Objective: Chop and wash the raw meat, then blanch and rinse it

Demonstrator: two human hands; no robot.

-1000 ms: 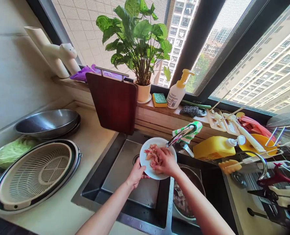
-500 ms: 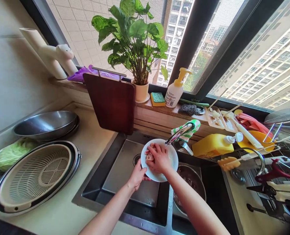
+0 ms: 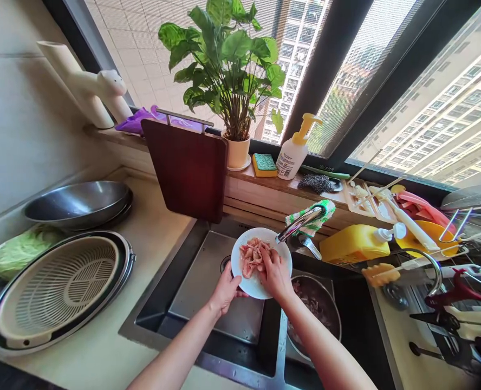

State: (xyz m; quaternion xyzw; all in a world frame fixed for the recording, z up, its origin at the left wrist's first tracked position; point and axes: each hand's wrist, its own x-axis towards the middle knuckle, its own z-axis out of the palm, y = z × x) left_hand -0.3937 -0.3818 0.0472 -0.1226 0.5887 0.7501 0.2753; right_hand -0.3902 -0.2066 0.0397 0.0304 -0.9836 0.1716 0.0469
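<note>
My left hand [image 3: 225,292] grips the left rim of a white bowl [image 3: 247,234], thumb on top and fingers underneath. Thin strips of pale pink raw meat [image 3: 249,257] lie in it. Over the bowl's right side is my right hand [image 3: 277,273], fingers stretched out and slightly bent, their tips touching the meat. I hold the bowl above the sink, just left of the faucet [image 3: 301,223], whose spout ends over the rim. Below, in the right basin, stands a round pan [image 3: 317,303] with liquid and dark pieces, partly hidden by my right forearm.
A dark cutting board [image 3: 186,173] stands upright behind the sink. On the left counter are a colander [image 3: 62,290], a wok [image 3: 78,203] and a cabbage [image 3: 19,252]. A yellow bottle [image 3: 352,242] and a utensil rack [image 3: 460,265] are right. The sill holds a sponge [image 3: 265,164] and soap bottle [image 3: 291,154].
My right hand has drawn back from over the meat to the bowl's right side, uncovering the strips. The bowl has shifted slightly left; my left hand keeps its grip.
</note>
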